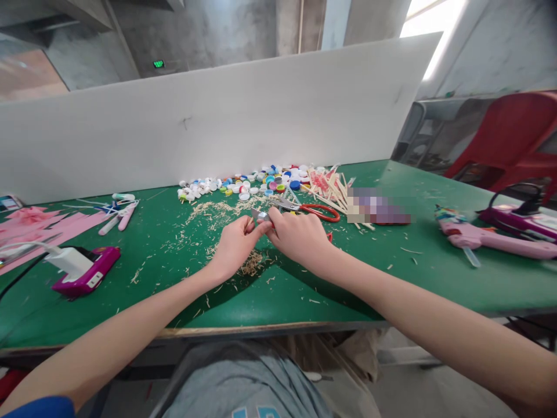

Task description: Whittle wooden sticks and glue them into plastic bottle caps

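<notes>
My left hand [237, 241] is closed in a pinch, with the tip of a thin wooden stick [250, 220] showing at its fingers. Wrapped round a craft knife, my right hand [300, 235] meets the left thumb. The knife's metal blade [260, 215] points left across the stick, and its handle is mostly hidden in the fist. Pale wood shavings [250, 264] lie in a pile beneath the hands and are strewn around them. Just behind the right hand rest scissors [319, 212] with red-orange handles, lying open.
Bottle caps [270, 183] and a heap of wooden sticks [337, 191] lie along the white board [217, 128]. Pink sheets [52, 229] and a purple power strip [89, 273] are at left. A pink glue gun [483, 235] and another purple strip [522, 220] sit at right.
</notes>
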Action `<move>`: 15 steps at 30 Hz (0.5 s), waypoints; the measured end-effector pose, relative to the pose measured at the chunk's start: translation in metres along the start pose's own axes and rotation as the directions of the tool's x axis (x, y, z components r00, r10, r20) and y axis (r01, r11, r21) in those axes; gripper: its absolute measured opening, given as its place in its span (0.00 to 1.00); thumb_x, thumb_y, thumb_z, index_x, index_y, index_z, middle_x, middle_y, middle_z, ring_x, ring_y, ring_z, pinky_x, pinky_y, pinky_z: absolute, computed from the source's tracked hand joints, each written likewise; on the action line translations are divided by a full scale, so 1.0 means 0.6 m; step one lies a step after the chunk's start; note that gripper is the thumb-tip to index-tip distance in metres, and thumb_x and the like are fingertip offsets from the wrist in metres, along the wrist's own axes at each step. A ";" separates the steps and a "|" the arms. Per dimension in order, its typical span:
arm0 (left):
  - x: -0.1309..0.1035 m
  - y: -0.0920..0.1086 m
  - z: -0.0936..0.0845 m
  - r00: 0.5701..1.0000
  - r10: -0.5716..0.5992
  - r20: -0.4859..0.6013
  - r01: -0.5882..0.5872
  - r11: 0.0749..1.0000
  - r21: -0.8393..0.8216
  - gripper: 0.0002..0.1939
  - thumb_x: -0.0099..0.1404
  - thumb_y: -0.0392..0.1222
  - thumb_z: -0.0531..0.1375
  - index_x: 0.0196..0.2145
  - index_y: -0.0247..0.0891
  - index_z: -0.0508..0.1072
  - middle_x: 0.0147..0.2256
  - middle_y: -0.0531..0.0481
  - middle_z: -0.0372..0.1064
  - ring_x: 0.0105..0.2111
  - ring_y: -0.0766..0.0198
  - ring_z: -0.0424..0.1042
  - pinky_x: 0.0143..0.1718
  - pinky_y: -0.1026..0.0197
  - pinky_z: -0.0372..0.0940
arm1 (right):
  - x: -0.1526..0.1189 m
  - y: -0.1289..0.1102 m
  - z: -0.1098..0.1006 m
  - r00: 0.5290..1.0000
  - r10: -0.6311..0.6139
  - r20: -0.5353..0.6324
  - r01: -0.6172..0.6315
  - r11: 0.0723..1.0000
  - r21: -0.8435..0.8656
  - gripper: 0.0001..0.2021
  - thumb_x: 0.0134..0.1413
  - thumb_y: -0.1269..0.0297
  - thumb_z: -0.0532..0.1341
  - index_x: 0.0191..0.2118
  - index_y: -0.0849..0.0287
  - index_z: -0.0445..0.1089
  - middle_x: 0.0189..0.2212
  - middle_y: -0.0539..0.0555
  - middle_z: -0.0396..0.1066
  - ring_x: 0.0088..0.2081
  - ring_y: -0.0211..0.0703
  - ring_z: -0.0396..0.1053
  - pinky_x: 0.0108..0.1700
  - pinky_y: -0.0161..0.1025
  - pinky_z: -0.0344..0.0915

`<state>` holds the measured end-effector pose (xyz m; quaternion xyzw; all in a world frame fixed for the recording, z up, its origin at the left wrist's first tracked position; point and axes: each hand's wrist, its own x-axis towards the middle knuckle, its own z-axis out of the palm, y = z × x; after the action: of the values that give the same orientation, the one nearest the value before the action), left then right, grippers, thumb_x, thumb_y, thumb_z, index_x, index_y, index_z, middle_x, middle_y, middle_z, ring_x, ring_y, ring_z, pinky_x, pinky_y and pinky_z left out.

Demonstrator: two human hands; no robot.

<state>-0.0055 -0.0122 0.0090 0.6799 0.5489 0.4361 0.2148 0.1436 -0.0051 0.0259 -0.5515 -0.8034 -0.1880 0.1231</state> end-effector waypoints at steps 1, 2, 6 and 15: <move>0.000 -0.001 0.000 1.000 -0.001 0.003 0.001 1.000 0.010 0.26 0.61 0.56 0.57 0.20 0.39 0.48 0.19 0.59 0.43 0.22 0.70 0.44 0.24 0.62 0.42 | 0.002 0.003 0.000 1.000 0.020 -0.002 -0.020 1.000 -0.001 0.20 0.66 0.53 0.40 0.42 0.58 0.64 0.28 0.56 0.73 0.28 0.48 0.71 0.27 0.37 0.43; -0.001 -0.003 0.000 1.000 0.002 0.006 -0.002 1.000 0.018 0.26 0.62 0.57 0.57 0.20 0.39 0.47 0.19 0.59 0.43 0.22 0.70 0.43 0.24 0.62 0.41 | 0.004 0.006 0.000 0.999 0.047 -0.005 -0.047 0.999 -0.002 0.21 0.66 0.52 0.40 0.42 0.58 0.64 0.27 0.56 0.73 0.28 0.48 0.71 0.27 0.37 0.44; 0.000 -0.005 -0.002 0.998 0.055 0.000 -0.055 0.998 0.037 0.26 0.62 0.56 0.57 0.21 0.39 0.47 0.19 0.59 0.43 0.22 0.70 0.44 0.25 0.62 0.42 | 0.016 0.028 -0.002 0.991 0.133 -0.029 -0.133 0.991 0.017 0.23 0.66 0.51 0.39 0.41 0.60 0.65 0.26 0.57 0.72 0.28 0.49 0.71 0.27 0.38 0.45; 0.006 -0.022 0.005 0.993 0.010 0.120 0.018 0.973 -0.230 0.19 0.70 0.56 0.44 0.28 0.40 0.56 0.22 0.56 0.51 0.20 0.70 0.52 0.23 0.63 0.50 | 0.019 0.021 0.000 1.000 -0.013 0.008 0.012 0.990 0.141 0.22 0.67 0.51 0.38 0.44 0.59 0.62 0.28 0.54 0.73 0.26 0.42 0.67 0.26 0.38 0.41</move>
<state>-0.0101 -0.0039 -0.0015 0.6744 0.4821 0.4546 0.3258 0.1513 0.0083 0.0326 -0.5370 -0.8187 -0.1291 0.1571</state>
